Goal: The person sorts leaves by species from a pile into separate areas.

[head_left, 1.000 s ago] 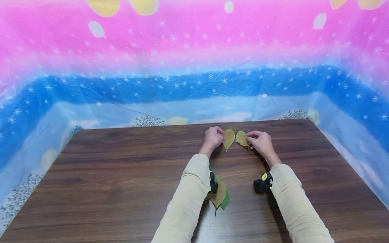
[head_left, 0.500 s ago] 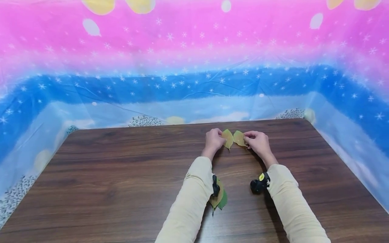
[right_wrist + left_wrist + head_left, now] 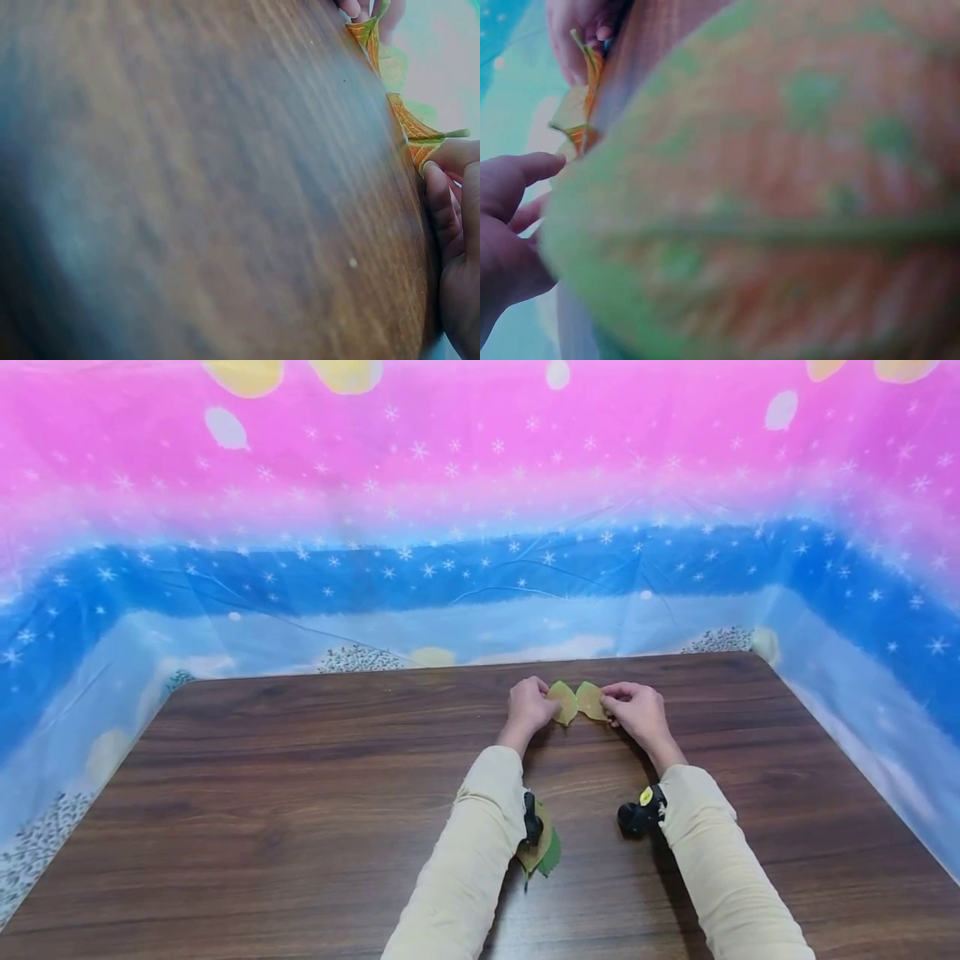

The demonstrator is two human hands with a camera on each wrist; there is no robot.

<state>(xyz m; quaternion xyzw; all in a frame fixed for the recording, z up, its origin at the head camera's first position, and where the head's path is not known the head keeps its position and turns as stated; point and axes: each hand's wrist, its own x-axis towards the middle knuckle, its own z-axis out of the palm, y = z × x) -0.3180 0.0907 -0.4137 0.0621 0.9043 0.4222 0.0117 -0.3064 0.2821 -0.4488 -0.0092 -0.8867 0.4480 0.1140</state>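
Near the table's far edge, my left hand (image 3: 528, 706) pinches the left side of a yellow-green leaf (image 3: 564, 703). My right hand (image 3: 639, 710) pinches a second yellowish leaf (image 3: 590, 700) by its right side. The two leaves lie side by side, their inner edges meeting or almost so. From the right wrist view, the right-hand leaf (image 3: 416, 124) shows orange veins and a green stem, with thumb and finger at its edge. Under my left forearm are more leaves (image 3: 542, 839), yellow-brown and green, partly hidden; one large blurred leaf (image 3: 780, 187) fills most of the left wrist view.
A dark wood-grain table (image 3: 300, 793) spreads beneath both arms. Behind it and along its sides hangs a pink and blue snowflake cloth (image 3: 450, 552). Black wrist cameras (image 3: 637, 820) sit on the cream sleeves.
The left hand has shifted slightly right with its leaf, narrowing the gap between the two leaves. Its leaf has turned a little. The right hand keeps its hold, and the head view has shifted slightly.
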